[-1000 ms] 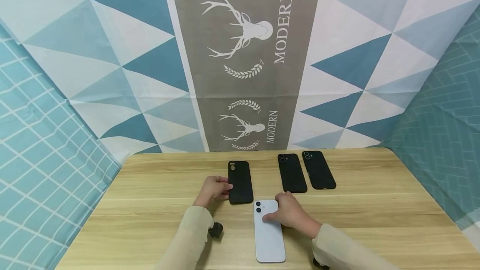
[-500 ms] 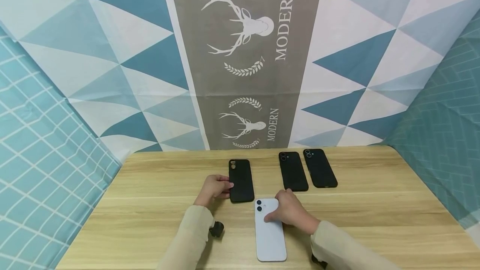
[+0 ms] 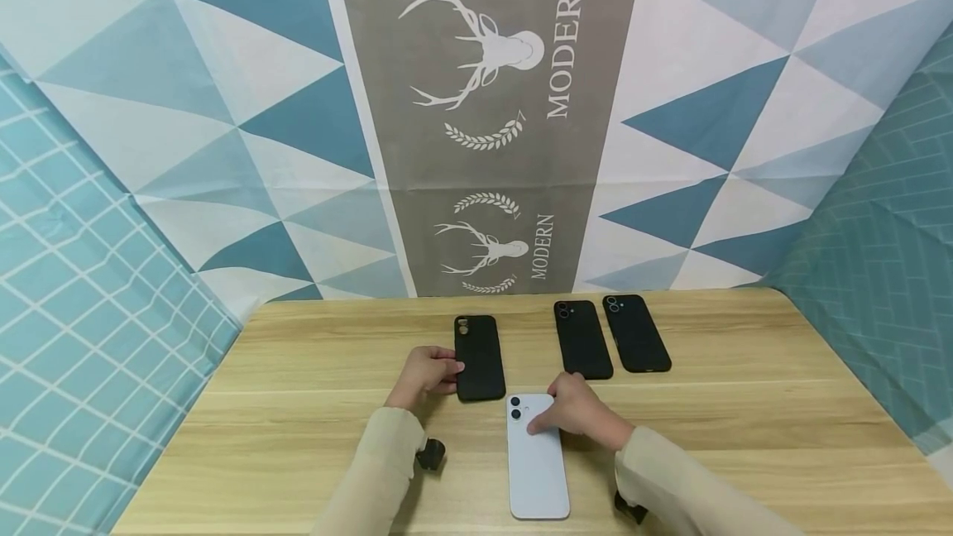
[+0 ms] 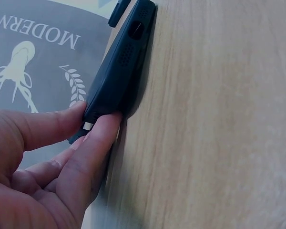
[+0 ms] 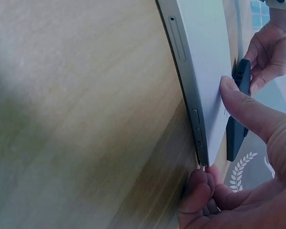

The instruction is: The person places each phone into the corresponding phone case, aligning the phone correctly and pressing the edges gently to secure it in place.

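Note:
A black phone case (image 3: pixel 479 356) lies on the wooden table (image 3: pixel 744 420), camera hole at its far end. My left hand (image 3: pixel 451 375) pinches its left edge between thumb and fingers; the left wrist view shows the left hand (image 4: pixel 97 118) on the case (image 4: pixel 121 67) rim. A pale blue phone (image 3: pixel 536 461) lies back up nearer to me. My right hand (image 3: pixel 547 414) grips its upper right edge. In the right wrist view the thumb (image 5: pixel 243 107) presses on the phone (image 5: pixel 205 71) back and the fingers curl under the side.
Two black phones (image 3: pixel 582 339) (image 3: pixel 635 333) lie side by side at the back right of the table. A patterned cloth with deer prints (image 3: pixel 484 106) hangs behind the far edge. Small black wrist mounts (image 3: pixel 430 453) (image 3: pixel 629 507) sit under both sleeves.
My right hand has shifted slightly up along the phone's right edge. The left hand stays on the black case, and both objects lie about where they were.

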Demonstrator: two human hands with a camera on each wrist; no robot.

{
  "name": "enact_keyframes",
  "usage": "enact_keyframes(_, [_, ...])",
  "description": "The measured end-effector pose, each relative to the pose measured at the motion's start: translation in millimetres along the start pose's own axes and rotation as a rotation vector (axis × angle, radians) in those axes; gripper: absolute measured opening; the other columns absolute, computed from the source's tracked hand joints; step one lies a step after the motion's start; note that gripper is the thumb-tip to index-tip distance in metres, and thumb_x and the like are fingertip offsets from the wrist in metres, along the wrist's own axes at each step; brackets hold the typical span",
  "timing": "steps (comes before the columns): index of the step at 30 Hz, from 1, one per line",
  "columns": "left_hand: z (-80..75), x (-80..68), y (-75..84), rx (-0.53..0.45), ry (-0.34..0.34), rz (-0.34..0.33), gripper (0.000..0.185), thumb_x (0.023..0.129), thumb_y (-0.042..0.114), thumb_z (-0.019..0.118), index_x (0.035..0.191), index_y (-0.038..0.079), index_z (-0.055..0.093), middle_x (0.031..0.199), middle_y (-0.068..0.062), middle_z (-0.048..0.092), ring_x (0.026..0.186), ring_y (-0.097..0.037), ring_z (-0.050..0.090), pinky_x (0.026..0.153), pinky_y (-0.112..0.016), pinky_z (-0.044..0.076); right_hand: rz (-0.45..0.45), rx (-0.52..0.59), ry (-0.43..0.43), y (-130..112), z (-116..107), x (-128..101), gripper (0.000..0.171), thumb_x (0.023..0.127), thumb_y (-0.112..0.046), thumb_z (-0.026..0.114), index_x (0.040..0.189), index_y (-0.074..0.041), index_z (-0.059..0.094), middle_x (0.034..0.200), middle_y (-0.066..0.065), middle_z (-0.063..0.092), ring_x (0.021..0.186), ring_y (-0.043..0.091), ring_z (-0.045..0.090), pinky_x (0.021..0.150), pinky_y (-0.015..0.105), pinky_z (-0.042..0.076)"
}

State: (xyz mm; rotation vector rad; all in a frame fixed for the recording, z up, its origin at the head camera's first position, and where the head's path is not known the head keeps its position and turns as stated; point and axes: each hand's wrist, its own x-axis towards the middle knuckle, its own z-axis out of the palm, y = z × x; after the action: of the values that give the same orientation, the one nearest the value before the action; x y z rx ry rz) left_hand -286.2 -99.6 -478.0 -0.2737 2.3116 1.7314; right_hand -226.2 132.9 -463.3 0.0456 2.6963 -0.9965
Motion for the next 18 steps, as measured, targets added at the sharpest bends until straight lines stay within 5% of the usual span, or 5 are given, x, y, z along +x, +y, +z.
enact_keyframes(8, [-1.1,-2.8,1.8,0.01,-0.015,-0.001,0.032,0.087,0.001,0.061,0.117,-0.01,0.057,0.093,-0.019,0.066,0.065,-0.015,0.062,0.061,-0.03,0.059,-0.039,-0.046,0.027,-5.2,6.9,-5.4,0.06,0.068,-0.036,0.083,0.1,0.006,0.055,0.09,0.012,0.051,0.072,0.02,0.048,0.058,0.028,0.044])
enact_keyframes(15, [-1.7,-3.2,4.9,0.006,-0.02,-0.018,0.032,0.087,0.001,0.061,0.117,-0.009,0.056,0.094,-0.02,0.066,0.065,-0.015,0.062,0.061,-0.03,0.059,-0.08,-0.148,0.053,-13.2,13.0,-8.0,0.092,0.068,-0.054,0.076,0.117,0.018,0.048,0.103,0.022,0.057,0.078,0.022,0.053,0.065,0.035,0.051])
enact_keyframes(18, [-1.3,-3.1,5.7,0.01,-0.019,-0.021,0.032,0.087,0.002,0.061,0.117,-0.009,0.056,0.095,-0.02,0.066,0.065,-0.015,0.063,0.061,-0.03,0.059,-0.089,-0.197,0.071,-15.2,16.5,-8.0,0.093,0.066,-0.058,0.076,0.114,0.017,0.05,0.096,0.018,0.056,0.076,0.021,0.05,0.064,0.034,0.049])
